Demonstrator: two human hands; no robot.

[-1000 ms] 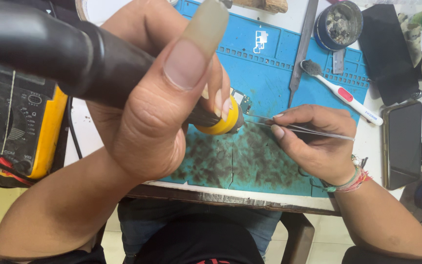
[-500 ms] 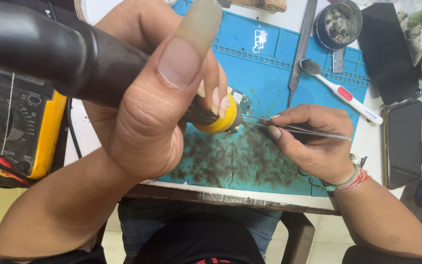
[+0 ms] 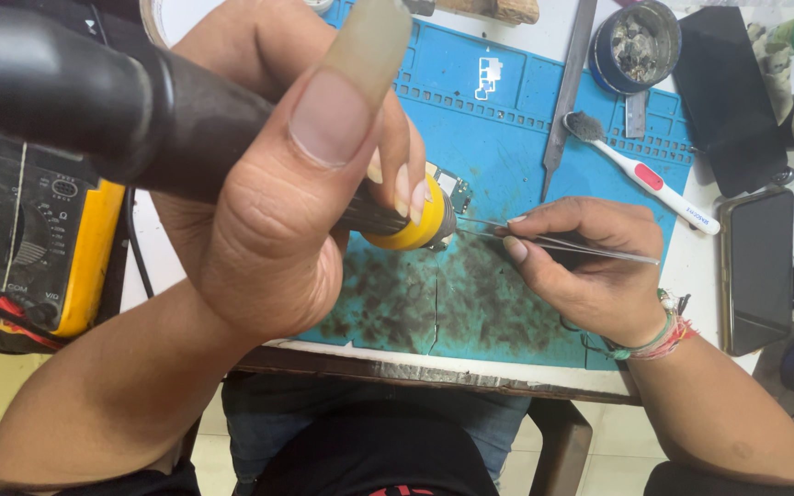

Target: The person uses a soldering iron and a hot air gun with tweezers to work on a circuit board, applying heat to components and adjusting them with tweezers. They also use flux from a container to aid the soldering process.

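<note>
The left hand (image 3: 268, 184) is wrapped around the black handle of a soldering iron (image 3: 121, 110), thumb laid along the top and fingers curled under, so the grip is closed tight on the tool. The iron's yellow collar (image 3: 411, 230) sits just past the fingertips, and its tip is hidden behind the collar, pointing at a small circuit board (image 3: 452, 188) that lies on the blue work mat (image 3: 507, 101).

The right hand (image 3: 590, 266) pinches a pair of metal tweezers (image 3: 553, 243) between thumb and forefinger; the points reach leftward to the edge of the board, beside the yellow collar.

The mat's near part is stained dark. On its far side lie a white brush with a red grip (image 3: 645, 179), a long metal file (image 3: 567, 87) and a round tin (image 3: 636, 41). A yellow multimeter (image 3: 39, 248) stands at the left of the bench, and 2 dark phones (image 3: 755, 266) lie at the right.
</note>
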